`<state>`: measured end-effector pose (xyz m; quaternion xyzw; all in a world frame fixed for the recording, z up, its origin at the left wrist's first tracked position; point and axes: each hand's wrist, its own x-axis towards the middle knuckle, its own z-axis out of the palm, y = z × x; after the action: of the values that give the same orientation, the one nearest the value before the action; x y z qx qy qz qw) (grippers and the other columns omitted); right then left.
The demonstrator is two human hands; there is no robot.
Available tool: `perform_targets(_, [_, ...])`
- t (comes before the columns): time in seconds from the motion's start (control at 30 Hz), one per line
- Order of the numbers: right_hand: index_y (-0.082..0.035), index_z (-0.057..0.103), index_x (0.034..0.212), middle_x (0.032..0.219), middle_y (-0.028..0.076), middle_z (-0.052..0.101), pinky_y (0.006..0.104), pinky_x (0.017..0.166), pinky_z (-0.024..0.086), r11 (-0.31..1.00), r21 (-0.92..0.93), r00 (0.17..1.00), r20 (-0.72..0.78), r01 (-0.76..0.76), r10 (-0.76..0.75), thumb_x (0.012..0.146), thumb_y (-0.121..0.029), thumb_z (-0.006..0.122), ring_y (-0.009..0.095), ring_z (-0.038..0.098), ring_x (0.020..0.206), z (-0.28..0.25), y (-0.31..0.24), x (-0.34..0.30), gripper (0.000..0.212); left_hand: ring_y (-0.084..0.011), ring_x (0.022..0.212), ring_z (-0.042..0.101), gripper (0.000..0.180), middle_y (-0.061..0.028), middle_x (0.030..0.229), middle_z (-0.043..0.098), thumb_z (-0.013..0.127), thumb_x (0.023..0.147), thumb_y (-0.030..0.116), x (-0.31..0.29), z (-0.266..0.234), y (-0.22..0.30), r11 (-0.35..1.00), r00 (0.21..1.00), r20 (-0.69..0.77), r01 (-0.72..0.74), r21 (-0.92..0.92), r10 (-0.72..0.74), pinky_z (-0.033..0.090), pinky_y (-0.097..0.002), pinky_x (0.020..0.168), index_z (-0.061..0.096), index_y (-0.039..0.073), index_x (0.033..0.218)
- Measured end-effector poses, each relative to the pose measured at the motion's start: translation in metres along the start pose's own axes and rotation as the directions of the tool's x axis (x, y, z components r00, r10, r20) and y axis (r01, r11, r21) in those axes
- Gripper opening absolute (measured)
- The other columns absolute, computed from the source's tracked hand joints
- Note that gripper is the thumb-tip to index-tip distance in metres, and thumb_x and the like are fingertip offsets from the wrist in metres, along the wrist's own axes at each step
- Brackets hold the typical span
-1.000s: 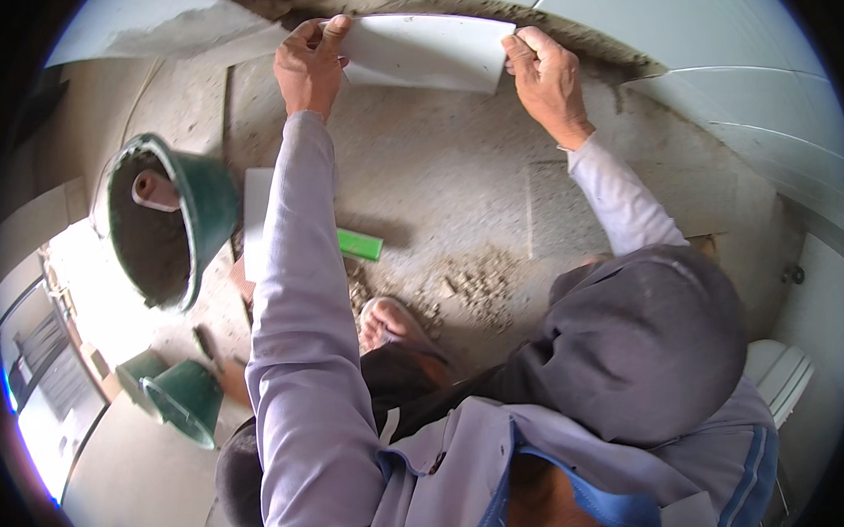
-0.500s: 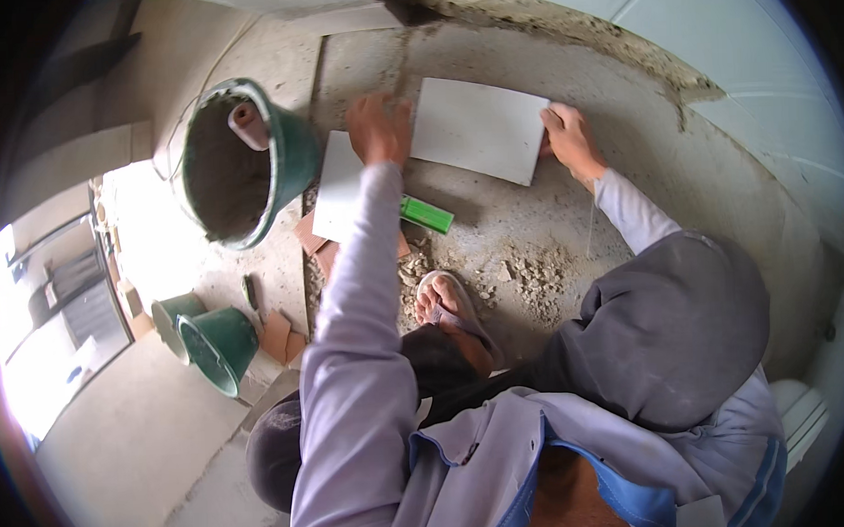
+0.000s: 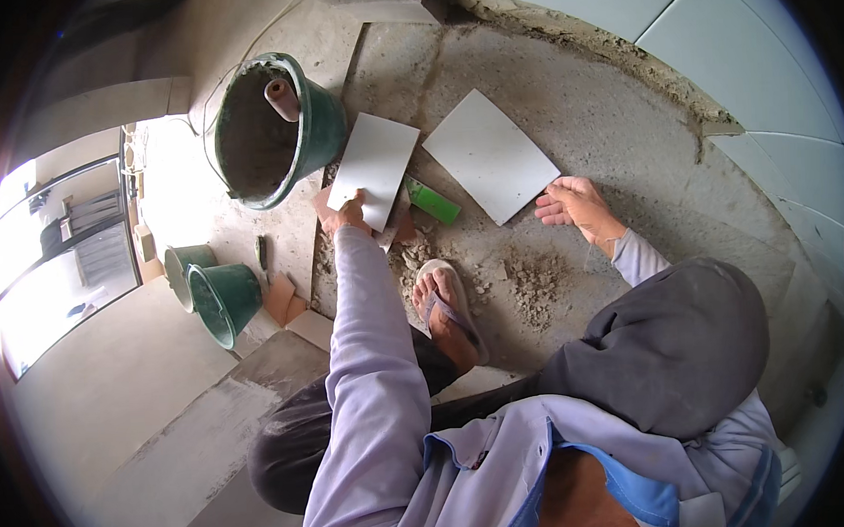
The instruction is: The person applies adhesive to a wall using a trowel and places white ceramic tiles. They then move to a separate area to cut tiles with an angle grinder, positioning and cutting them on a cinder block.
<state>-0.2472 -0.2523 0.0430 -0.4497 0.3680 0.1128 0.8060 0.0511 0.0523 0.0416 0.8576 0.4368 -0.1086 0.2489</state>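
Rough concrete floor (image 3: 621, 117) is spread beneath the left hand (image 3: 350, 214) and right hand (image 3: 583, 210).
The first white tile (image 3: 376, 158) is touched at its near end by the left hand, a finger laid on top; whether it is gripped cannot be told. The second white tile (image 3: 493, 154) lies ahead-left of the open right hand, its corner just beside the loosely extended fingers.

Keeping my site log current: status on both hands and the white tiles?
Left hand touching left white tile. Right hand beside right white tile, contact unclear. Green block between tiles.
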Motion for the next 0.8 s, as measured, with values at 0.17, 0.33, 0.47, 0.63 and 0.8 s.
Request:
perform_targets(0.17, [0.013, 0.05, 0.12, 0.111, 0.026, 0.062, 0.0369, 0.079, 0.062, 0.978, 0.205, 0.997, 0.076, -0.039, 0.024, 0.1, -0.016, 0.052, 0.031, 0.069, 0.094, -0.001, -0.001, -0.006, 0.035, -0.0288, 0.121, 0.056, 0.045, -0.016, 0.13, 0.056, 0.054, 0.099, 0.028, 0.016, -0.025, -0.03, 0.886, 0.891, 0.418, 0.041, -0.462, 0.177, 0.049, -0.044, 0.099, 0.043, 0.007, 0.138])
perform_targets(0.33, [0.016, 0.046, 0.124, 0.117, 0.029, 0.058, 0.0398, 0.085, 0.06, 0.917, 0.395, 0.996, 0.092, -0.055, 0.02, 0.098, -0.014, 0.054, 0.035, 0.067, 0.101, -0.001, 0.009, -0.009, 0.04, -0.027, 0.116, 0.057, 0.029, -0.0121, 0.127, 0.055, 0.043, 0.105, 0.022, -0.027, -0.047, -0.051, 0.669, 0.787, 0.455, 0.073, -0.74, 0.417, 0.052, -0.0438, 0.095, 0.044, 0.008, 0.13])
perform_targets(0.47, [0.016, 0.044, 0.126, 0.12, 0.03, 0.056, 0.0398, 0.085, 0.06, 0.911, 0.405, 0.996, 0.07, -0.076, 0.052, 0.097, -0.011, 0.054, 0.036, 0.067, 0.1, -0.01, 0.015, -0.02, 0.041, -0.0258, 0.115, 0.057, 0.031, -0.0076, 0.129, 0.056, 0.05, 0.103, 0.02, -0.049, -0.048, -0.035, 0.618, 0.552, 0.534, 0.042, -0.785, 0.64, 0.053, -0.0461, 0.094, 0.046, 0.014, 0.133])
perform_targets(0.63, [0.005, 0.053, 0.131, 0.097, 0.016, 0.067, 0.03, 0.067, 0.06, 0.959, -0.005, 0.931, -0.236, 0.284, -0.277, 0.097, -0.024, 0.061, 0.018, 0.069, 0.078, -0.051, -0.014, -0.062, 0.046, -0.0185, 0.104, 0.058, 0.027, -0.0079, 0.118, 0.059, 0.051, 0.102, 0.011, -0.197, 0.002, 0.044, 0.436, 0.139, 0.421, -0.097, -0.895, 0.896, 0.047, -0.0345, 0.096, 0.048, 0.006, 0.129])
perform_targets(0.8, [0.005, 0.053, 0.133, 0.089, 0.014, 0.07, 0.027, 0.061, 0.059, 0.721, -0.434, 0.516, -0.506, 0.541, -0.691, 0.096, -0.023, 0.063, 0.014, 0.066, 0.066, -0.1, -0.047, -0.09, 0.048, -0.0112, 0.095, 0.056, 0.011, -0.002, 0.102, 0.063, 0.053, 0.102, 0.011, -0.291, 0.089, 0.071, 0.421, -0.205, 0.423, -0.054, -0.906, 0.883, 0.043, -0.0282, 0.09, 0.057, 0.005, 0.111])
